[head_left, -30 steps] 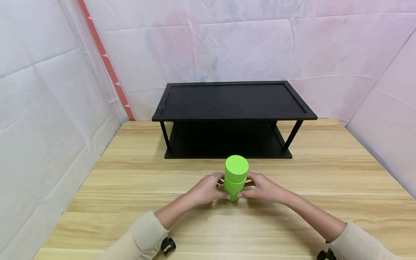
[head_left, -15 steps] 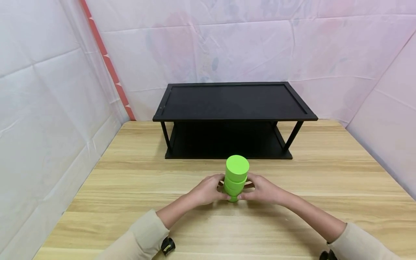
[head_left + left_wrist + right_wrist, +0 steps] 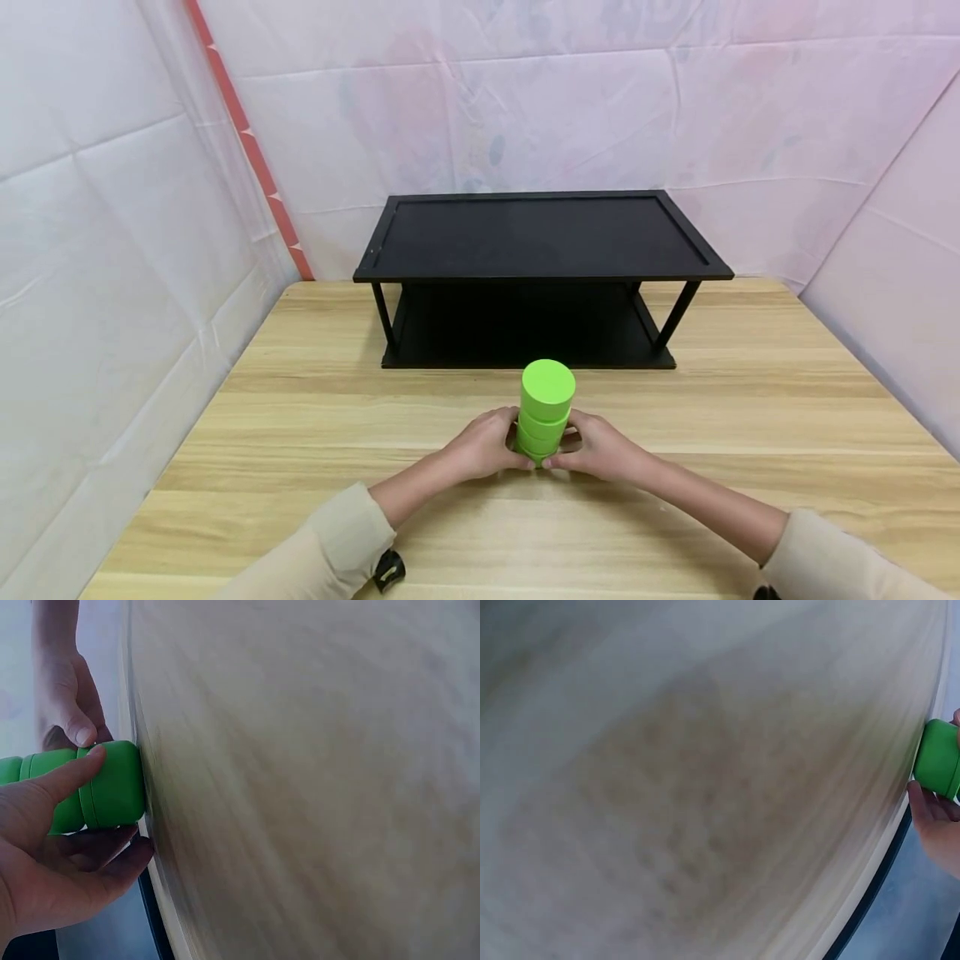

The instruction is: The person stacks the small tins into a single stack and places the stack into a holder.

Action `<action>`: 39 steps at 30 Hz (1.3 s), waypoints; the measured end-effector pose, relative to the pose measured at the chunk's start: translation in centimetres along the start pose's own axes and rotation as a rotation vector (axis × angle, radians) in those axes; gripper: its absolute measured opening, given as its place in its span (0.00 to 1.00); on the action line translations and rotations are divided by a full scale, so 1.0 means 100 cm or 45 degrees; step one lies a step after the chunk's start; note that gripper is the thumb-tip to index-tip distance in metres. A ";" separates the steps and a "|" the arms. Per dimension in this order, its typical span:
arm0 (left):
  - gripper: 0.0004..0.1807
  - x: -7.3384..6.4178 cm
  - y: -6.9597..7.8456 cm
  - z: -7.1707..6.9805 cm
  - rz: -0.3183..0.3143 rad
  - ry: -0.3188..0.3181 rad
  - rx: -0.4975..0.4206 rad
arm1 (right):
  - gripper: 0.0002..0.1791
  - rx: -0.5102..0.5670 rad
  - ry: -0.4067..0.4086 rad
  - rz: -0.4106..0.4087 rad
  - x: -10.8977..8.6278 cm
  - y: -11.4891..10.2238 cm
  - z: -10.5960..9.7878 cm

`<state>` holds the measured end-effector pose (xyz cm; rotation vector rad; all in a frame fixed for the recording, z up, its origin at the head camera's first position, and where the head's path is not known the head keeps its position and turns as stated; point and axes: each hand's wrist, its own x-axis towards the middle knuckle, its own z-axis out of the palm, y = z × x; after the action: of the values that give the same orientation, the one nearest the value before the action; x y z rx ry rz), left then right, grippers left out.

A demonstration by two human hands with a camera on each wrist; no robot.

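A bright green stack of cylinders (image 3: 546, 400) stands upright on the wooden table, before a black two-tier rack. It has a wide flat top and seams running round its side, and looks like a stacked container. My left hand (image 3: 483, 446) grips its left side low down, thumb across the front near the base. From the other side my right hand (image 3: 600, 448) grips it at the same height, both thumbs almost meeting. In the left wrist view, the left thumb lies along the green cylinder (image 3: 116, 784), whose bottom end is right at the tabletop. Most fingertips are hidden behind it.
The black two-tier rack (image 3: 525, 237) stands at the back of the wooden table (image 3: 300, 417), its lower shelf just beyond the green stack. White sheets (image 3: 112, 292) wall the table at the back and sides. A red strip (image 3: 255, 150) runs down the left corner.
Both hands have slid slightly lower on the green stack, their thumbs now covering more of its base. The stack itself stays in place.
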<state>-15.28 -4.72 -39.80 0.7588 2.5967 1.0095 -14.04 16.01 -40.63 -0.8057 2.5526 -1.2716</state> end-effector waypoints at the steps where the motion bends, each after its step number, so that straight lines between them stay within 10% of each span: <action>1: 0.31 0.000 0.000 0.000 0.000 0.002 0.000 | 0.29 -0.004 0.008 0.001 0.000 0.000 0.000; 39: 0.31 0.001 -0.001 -0.007 -0.021 0.047 -0.187 | 0.27 0.050 0.048 0.009 0.004 -0.007 -0.004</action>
<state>-15.70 -5.13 -39.41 0.6870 2.5212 1.2044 -14.29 15.71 -39.86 -0.7713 2.5486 -1.3430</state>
